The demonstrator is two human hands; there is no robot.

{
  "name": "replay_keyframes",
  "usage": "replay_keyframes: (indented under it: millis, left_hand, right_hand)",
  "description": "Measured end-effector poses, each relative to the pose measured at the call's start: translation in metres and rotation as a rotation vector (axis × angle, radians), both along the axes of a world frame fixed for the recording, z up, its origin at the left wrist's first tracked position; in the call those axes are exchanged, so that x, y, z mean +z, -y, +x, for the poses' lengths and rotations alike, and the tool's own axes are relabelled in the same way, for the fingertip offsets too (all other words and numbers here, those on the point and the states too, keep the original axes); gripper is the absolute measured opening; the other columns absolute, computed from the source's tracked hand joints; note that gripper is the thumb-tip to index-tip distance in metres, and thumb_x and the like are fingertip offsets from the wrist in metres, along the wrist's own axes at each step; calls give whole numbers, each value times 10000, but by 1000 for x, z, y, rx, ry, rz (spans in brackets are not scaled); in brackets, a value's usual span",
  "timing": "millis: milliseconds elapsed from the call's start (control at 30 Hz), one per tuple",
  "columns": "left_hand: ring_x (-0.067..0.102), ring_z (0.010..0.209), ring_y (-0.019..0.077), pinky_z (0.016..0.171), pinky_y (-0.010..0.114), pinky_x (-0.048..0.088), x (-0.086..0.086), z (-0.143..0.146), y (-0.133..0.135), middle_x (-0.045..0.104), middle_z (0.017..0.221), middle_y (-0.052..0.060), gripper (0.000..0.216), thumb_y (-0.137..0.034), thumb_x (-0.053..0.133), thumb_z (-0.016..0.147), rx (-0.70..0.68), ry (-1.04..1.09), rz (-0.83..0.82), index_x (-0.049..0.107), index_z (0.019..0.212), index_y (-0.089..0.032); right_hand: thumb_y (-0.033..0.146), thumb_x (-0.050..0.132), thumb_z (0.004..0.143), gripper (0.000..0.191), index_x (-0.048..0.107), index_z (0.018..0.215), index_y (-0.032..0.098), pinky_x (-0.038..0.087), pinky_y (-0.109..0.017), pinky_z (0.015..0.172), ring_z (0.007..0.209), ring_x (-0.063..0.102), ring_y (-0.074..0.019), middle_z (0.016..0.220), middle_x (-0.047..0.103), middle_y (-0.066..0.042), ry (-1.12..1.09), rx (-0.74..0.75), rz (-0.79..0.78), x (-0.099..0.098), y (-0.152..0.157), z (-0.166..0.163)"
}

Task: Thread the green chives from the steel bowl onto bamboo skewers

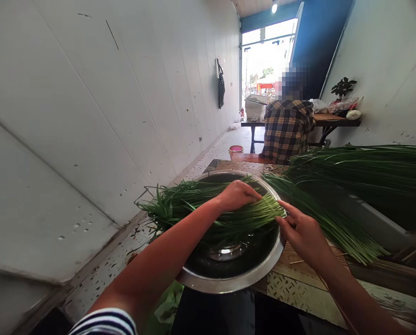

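Observation:
A bundle of green chives (208,204) lies across a large steel bowl (236,279) on a wooden table. My left hand (238,194) rests on top of the bundle near its pale stem ends, fingers curled down over it. My right hand (300,230) is at the bowl's right rim, its fingers pinched on the stem ends of the same bundle. The leafy tips hang over the bowl's left rim.
A big pile of chives (361,181) lies on the table to the right. A person in a plaid shirt (286,130) sits with their back to me at another table (333,122). A pink bucket (235,150) stands on the floor. A white wall runs along the left.

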State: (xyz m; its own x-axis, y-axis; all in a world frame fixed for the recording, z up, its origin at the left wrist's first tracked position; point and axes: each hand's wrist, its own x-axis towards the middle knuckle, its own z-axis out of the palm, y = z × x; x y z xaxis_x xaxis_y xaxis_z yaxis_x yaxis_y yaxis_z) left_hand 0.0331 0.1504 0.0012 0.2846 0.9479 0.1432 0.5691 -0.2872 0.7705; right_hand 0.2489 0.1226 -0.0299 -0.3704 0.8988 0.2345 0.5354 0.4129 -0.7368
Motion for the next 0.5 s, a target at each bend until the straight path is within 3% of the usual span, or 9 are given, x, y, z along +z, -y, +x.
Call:
replay_keyframes:
  millis: [100,267,367,500]
  left_hand:
    - [659,898,150,840,233,497,5,-8,-3,733,956,37,254,-116,558,761,-65,-102,13,757,905,-181]
    - [611,1010,209,946,365,434,-12,-17,-18,707,1022,59,277,-169,525,813,330,-470,127,734,989,-213]
    - [565,1065,260,952,447,392,-24,-19,-25,682,1052,74,233,-237,561,816,380,-654,159,735,970,-230]
    - [540,1055,278,900,437,385,-34,-19,-30,663,1034,99,245,-251,572,809,395,-775,196,731,995,-229]
  right_hand:
    - [387,457,836,583,537,1291,31,363,-268,533,475,444,-143,474,482,50,4,-4,19,0,0,0]
    - [416,471,827,593,538,1301,64,353,-265,524,468,410,-136,477,450,61,-1,-15,17,-3,-1,1]
    - [425,473,824,597,540,1301,73,351,-264,519,461,397,-134,477,441,63,-7,-18,1,-3,-1,1]
    - [416,467,823,595,547,1287,51,352,-266,524,462,395,-133,475,441,60,-11,2,8,-3,0,0]
